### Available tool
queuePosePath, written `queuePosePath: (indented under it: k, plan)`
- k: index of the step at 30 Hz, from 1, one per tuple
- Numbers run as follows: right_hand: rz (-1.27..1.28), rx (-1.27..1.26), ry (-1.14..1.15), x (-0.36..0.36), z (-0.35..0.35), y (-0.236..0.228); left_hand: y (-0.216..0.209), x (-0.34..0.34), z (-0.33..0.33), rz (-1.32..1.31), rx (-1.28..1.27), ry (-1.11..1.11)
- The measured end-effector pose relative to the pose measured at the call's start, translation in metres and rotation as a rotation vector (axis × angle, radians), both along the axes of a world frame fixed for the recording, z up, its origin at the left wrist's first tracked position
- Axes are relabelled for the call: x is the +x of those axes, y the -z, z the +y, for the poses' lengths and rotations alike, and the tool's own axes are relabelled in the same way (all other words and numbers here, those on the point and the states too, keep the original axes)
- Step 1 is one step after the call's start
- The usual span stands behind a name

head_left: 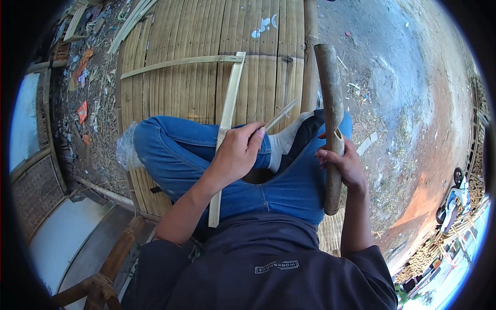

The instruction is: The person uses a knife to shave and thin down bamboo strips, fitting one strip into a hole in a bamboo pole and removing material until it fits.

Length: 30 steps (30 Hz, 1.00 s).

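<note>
Person sits cross-legged on a slatted bamboo platform (181, 31), blue jeans (178, 142) and dark shirt (227, 268), one foot in a pale sock (283, 140) tucked at the middle.

Left hand (240, 147): thumb and forefinger pressed together, pinching a short thin stick (289, 109) that points up and to the right. A thin nail-like piece crosses the stick near its far end. Under the same hand runs a long pale slat (233, 90), from the platform down across the lap. Underside of the hand hidden; cannot tell whether its lower fingers grip the slat as well. At the far end, the slat meets a second slat (181, 65), which reaches left over the platform; the two overlap at a corner.

Right hand (345, 164): closed round a bamboo tube (329, 88) below its middle, thumb and fingers wrapped about it. The tube stands lengthwise in view over the thigh, far end at the platform's right edge pole (311, 26), near end beside the hip. An opening with pale cut edges is in its wall, just above the hand.

Beside the left knee, crumpled clear plastic (126, 146), perhaps a bag; its contents cannot be read through the creases.

Ground left: orange scraps (82, 112) among litter. Far right: a parked motorbike (454, 204) near stacked poles (421, 257).
</note>
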State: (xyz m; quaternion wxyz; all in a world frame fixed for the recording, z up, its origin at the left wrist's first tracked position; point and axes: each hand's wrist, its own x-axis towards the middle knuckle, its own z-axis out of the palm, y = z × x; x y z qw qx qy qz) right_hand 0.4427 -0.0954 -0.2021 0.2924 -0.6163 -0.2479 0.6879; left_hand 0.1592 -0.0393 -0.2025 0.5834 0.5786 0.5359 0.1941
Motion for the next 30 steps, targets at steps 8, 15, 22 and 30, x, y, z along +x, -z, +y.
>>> queuePosePath:
  k: [8, 15, 22, 30]
  plan:
    - [0.153, 0.104, -0.071, -0.006, 0.037, -0.001, 0.002, -0.003, 0.002, 0.0, 0.026, 0.06]
    - [0.313, 0.223, -0.162, -0.015, 0.08, 0.012, 0.002, -0.002, 0.005, -0.082, -0.095, 0.072]
    - [0.531, 0.275, -0.19, -0.017, 0.102, 0.032, 0.002, -0.003, 0.018, -0.069, -0.069, 0.093]
    - [0.604, 0.185, -0.033, -0.005, 0.115, 0.077, 0.04, 0.012, 0.176, 0.3, 0.262, 0.288]
